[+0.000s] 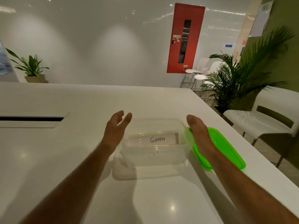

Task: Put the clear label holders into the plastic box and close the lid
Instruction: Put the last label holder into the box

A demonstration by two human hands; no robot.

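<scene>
Layout about the box (155,152), which stood on the table (64,159) near its right edge. One label holder (153,139) lay inside the box, toward the far wall; a second, faintly seen, lay nearer the front. The lid (226,151) lay on the table just right of the box. The left hand (115,128) was at the box's left side, the right hand (198,131) at its right side, over the lid. A slot (32,119) in the table lay well left of the box. A chair (262,117) stood right of the box, beyond the table edge.
</scene>
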